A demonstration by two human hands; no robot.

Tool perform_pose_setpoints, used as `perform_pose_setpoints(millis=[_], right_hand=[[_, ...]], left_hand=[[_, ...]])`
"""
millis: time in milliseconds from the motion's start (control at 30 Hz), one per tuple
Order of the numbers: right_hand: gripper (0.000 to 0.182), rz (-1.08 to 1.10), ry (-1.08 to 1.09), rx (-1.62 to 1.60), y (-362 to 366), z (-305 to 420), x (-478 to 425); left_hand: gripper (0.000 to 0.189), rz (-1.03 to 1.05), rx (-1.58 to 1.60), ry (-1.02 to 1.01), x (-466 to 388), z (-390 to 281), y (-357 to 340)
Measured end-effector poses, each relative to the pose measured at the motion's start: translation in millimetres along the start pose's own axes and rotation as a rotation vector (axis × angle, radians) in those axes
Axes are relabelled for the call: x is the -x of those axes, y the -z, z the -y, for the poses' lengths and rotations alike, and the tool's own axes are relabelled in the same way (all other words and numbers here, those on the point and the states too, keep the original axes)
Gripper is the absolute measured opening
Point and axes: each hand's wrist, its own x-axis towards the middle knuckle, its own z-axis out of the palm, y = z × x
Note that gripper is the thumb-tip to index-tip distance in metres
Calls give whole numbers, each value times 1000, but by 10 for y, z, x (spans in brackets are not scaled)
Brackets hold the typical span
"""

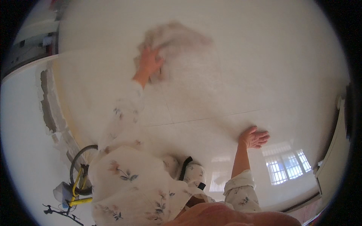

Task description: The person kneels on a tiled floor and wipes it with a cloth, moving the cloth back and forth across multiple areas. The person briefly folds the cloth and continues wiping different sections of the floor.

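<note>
My left hand (150, 63) reaches far out over the pale tiled floor (240, 84), pressed down on a crumpled greyish-brown cloth (175, 36). Both hand and cloth are blurred, and the fingertips are hard to make out against the fabric. Some of the cloth spreads to the right beyond the fingers. Nearer my body, on the right, my right hand (254, 137) rests palm down on the tiles, fingers apart and holding nothing. Its floral sleeve (243, 189) is rolled up.
A yellow bicycle (80, 201) stands at the lower left by a wall (22, 113) with peeling paint (51, 104). My knees, in floral fabric with a black strap (185, 168), are below me. Pale furniture (331, 161) edges the right side. A barred window (288, 166) reflects in the glossy floor.
</note>
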Motion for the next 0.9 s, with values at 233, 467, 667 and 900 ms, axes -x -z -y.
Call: perform_pose_setpoints(millis=[233, 467, 667, 900], right_hand=[[73, 22, 27, 4, 17, -28, -21], [71, 40, -12, 37, 2, -12, -59], [69, -7, 0, 83, -24, -50, -71], [69, -18, -1, 102, -65, -71, -49]], left_hand=[[47, -549, 588, 72, 5, -486, 414], [47, -73, 1009, 900, 2962, -760, -305], [40, 817, -495, 342, 3599, -249, -638], [42, 147, 160, 747, 1406, 364, 177]])
